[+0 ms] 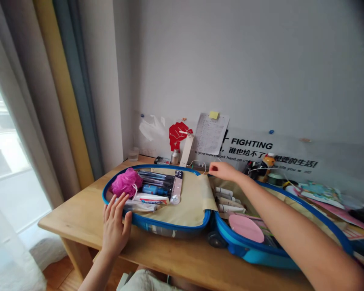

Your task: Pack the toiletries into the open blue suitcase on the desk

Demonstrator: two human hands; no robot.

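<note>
A blue suitcase (157, 223) lies open on a wooden desk (79, 214). Its left half holds a pink bath pouf (125, 182), a toothpaste box (151, 198), a blue bottle (154, 189) and dark packets. My left hand (114, 225) rests flat on the near left rim of that half, fingers spread. My right hand (223, 171) reaches across to the far edge near the hinge, fingers curled; whether it holds anything is hidden. The right half (255, 254) holds several white tubes (229, 200) and a pink oval item (246, 227).
A wall behind the desk carries a paper sheet (211, 132), a red fist cut-out (178, 134) and a "FIGHTING" banner (251, 144). Small bottles and clutter (268, 165) line the back. Papers (321, 194) lie at the right. Curtains and a window (15, 141) stand to the left.
</note>
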